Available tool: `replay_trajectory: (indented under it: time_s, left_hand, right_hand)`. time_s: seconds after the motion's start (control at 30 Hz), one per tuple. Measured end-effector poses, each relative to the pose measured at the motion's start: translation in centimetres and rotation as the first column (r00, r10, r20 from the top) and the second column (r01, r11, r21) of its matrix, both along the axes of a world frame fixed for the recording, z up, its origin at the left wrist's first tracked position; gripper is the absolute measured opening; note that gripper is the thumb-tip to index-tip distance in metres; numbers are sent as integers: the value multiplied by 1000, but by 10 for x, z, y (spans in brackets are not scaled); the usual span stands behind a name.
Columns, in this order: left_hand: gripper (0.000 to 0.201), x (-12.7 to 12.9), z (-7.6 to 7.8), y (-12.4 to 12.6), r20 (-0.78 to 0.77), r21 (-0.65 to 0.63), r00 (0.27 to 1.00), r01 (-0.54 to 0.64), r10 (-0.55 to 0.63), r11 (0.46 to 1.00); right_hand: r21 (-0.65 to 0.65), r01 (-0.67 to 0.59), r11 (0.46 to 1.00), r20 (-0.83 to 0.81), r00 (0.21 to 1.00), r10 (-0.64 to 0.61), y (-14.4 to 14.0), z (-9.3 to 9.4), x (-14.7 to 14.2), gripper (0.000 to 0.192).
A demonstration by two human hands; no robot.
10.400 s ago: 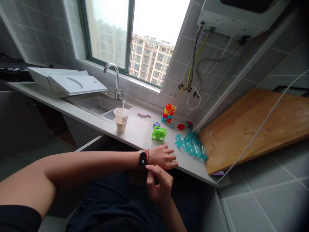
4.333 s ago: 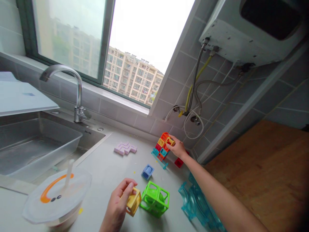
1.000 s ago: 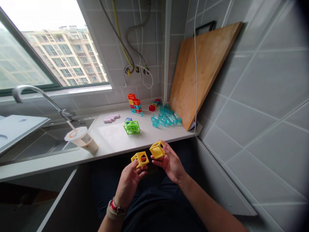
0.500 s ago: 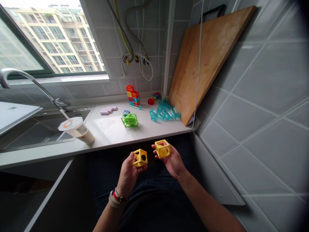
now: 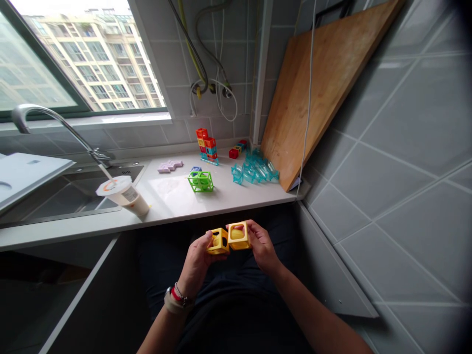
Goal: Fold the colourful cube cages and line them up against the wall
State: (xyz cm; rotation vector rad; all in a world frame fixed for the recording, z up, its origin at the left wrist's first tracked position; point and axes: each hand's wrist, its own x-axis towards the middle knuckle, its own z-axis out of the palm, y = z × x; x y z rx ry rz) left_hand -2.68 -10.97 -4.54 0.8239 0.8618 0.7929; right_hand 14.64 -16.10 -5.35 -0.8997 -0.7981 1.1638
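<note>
My left hand [image 5: 201,253] is closed around a yellow open-frame cube block [image 5: 218,241] with a round piece inside. In my right hand [image 5: 261,246] is a second yellow open-frame cube block [image 5: 238,236], gripped by its right side, a rounded yellow piece showing within. The two cubes are side by side over my lap, their near edges meeting or almost so; I cannot tell if they are joined. Beyond them on the counter [image 5: 177,199] stand joined green frame blocks [image 5: 201,182], with a blue block [image 5: 195,170] just behind.
A tower of red, yellow and blue cubes [image 5: 207,145] stands at the back. Right of it lie a short coloured row [image 5: 238,149] and clear teal pieces [image 5: 254,169]. Lilac pieces [image 5: 170,166] lie left. A drink cup [image 5: 125,194] tilts beside the sink [image 5: 73,196]; a wooden board [image 5: 317,83] leans right.
My hands have come together, bringing the two yellow cubes from apart to side by side. The right cube has turned to face me more squarely. The view has shifted slightly.
</note>
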Motion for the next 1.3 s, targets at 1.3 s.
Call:
replay_trajectory:
  time_s: [1.3]
  left_hand:
    - [52, 5, 9, -10, 91, 269, 995, 15, -41, 963]
  right_hand:
    - [-36, 67, 997, 20, 998, -66, 2, -18, -1, 31]
